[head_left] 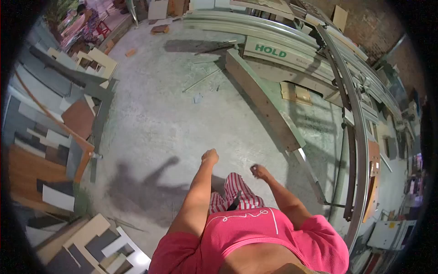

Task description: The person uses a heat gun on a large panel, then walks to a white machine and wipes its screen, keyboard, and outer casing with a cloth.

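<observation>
My left hand (210,156) hangs in front of me over the bare concrete floor (155,109), its fingers curled into a loose fist with nothing showing in it. To its right, my right hand (258,171) is held near my striped trousers (242,189), fingers curled in toward the palm. I see no object in it. Neither hand touches anything. The closest large thing is the long grey and wooden beam-like part (264,100) that slants out from the machine, ahead and to the right.
A sliding panel saw (269,49) marked "HOLD" stands front right, with a long metal rail (360,150) along the right. Stacked board offcuts (41,178) line the left; more offcuts (98,246) lie lower left. Scraps (197,98) dot the floor. A person (89,23) sits far left.
</observation>
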{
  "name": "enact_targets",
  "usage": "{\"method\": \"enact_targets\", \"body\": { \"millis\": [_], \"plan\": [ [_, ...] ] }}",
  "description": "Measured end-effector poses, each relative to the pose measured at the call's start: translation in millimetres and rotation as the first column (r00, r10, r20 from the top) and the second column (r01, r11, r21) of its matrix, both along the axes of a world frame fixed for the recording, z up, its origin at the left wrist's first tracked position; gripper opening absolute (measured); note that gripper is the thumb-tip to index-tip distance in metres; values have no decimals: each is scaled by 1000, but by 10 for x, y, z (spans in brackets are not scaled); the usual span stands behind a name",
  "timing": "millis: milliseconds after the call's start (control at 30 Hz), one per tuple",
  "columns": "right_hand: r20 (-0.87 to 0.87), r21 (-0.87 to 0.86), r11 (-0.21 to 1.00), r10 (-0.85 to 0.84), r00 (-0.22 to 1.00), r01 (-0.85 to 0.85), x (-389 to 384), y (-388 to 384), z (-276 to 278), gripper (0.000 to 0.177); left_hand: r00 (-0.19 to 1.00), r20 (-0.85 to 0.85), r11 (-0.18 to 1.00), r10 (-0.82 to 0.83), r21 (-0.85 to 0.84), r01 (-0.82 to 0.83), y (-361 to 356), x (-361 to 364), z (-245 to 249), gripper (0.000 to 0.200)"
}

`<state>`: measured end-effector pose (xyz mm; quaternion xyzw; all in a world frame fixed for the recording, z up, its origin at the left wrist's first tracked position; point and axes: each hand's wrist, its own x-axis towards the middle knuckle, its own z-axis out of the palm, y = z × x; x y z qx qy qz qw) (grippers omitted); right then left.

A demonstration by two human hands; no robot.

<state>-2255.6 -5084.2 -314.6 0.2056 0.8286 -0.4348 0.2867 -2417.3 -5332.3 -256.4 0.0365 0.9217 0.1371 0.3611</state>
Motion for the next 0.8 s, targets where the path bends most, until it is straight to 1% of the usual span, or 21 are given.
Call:
{"method": "enact_targets", "body": {
  "millis": [33, 100, 133, 167, 200, 233, 267, 300, 367, 400, 467, 500, 567, 600, 633, 667, 700, 733, 767, 800],
  "plan": [
    [18, 29, 1000, -8, 1000, 7, 13, 69, -160, 35, 1000, -6, 1000, -15, 3, 15, 29, -232, -2, 28],
    [126, 26, 994, -112, 986, 109, 140, 114, -313, 36, 999, 7, 998, -50, 40, 49, 67, -543, -70, 30],
    [147, 14, 981, -192, 970, 192, 260, 122, -425, 31, 995, 55, 995, -86, 45, 84, 95, -760, -139, 32],
    [177, 2, 963, -266, 948, 270, 363, 129, -587, 28, 981, 56, 982, -184, 46, 182, 94, -985, -146, 34],
    [211, -1, 963, -262, 942, 269, 438, 202, -763, 28, 972, 85, 975, -219, 57, 215, 117, -1239, -226, 34],
    [97, 102, 925, 356, 930, -365, 533, 324, -1039, 25, 968, 71, 969, -242, 61, 238, 140, -1536, -633, 33],
    [-68, 374, 582, 794, 604, -722, 631, 449, -1327, 22, 969, 61, 969, -239, 74, 234, 160, -1808, -778, 32],
    [-164, 414, 613, 778, 607, -674, 816, 495, -1931, 21, 967, 95, 972, -236, 43, 233, 200, -2112, -735, 31],
    [-349, 482, 671, 737, 578, -564, 1094, 583, -3041, 18, 953, 116, 960, -281, 40, 278, 230, -2768, -786, 30],
    [-336, 424, 719, 689, 642, -550, 765, 578, -2984, 18, 956, 146, 967, -255, 25, 254, 254, -2995, -833, 30],
    [-225, 311, 825, 547, 806, -473, -188, 615, -2647, 20, 966, 75, 968, -245, -29, 248, 429, -3780, -755, 31],
    [-148, 261, 876, 453, 879, -407, -690, 649, -2376, 21, 984, 59, 984, -169, -43, 172, 489, -4091, -636, 33],
    [5, 175, 960, 220, 976, -217, -1758, 856, -1884, 26, 985, 11, 985, -172, 33, 171, 523, -4638, -1321, 29],
    [96, 191, 927, 310, 946, -324, -2268, 1112, -2073, 27, 988, 40, 988, -151, 46, 149, 620, -4842, -1426, 29],
    [91, -138, 979, -141, 986, 152, -2857, 1167, -1823, 28, 998, -5, 990, -67, 125, 67, 666, -5074, -1503, 27],
    [168, -422, 698, -567, 806, 579, -3483, 1208, -1518, 35, 999, -46, 980, 21, 197, -12, 683, -5272, -1597, 26],
    [44, -256, 836, -491, 870, 485, -4347, 979, -662, 40, 999, -24, 982, 35, 188, -29, 673, -5405, -1761, 26],
    [5, -328, 797, -536, 844, 507, -4823, 926, -367, 38, 1000, -23, 975, -1, 223, 7, 635, -5497, -1995, 25],
    [53, -320, 775, -559, 827, 545, -5221, 903, -281, 36, 999, -30, 964, -41, 261, 47, 600, -5614, -2232, 24],
    [47, -349, 761, -568, 822, 546, -5518, 869, -282, 36, 976, -20, 954, -216, 208, 215, 534, -5772, -2462, 27]
  ]
}}
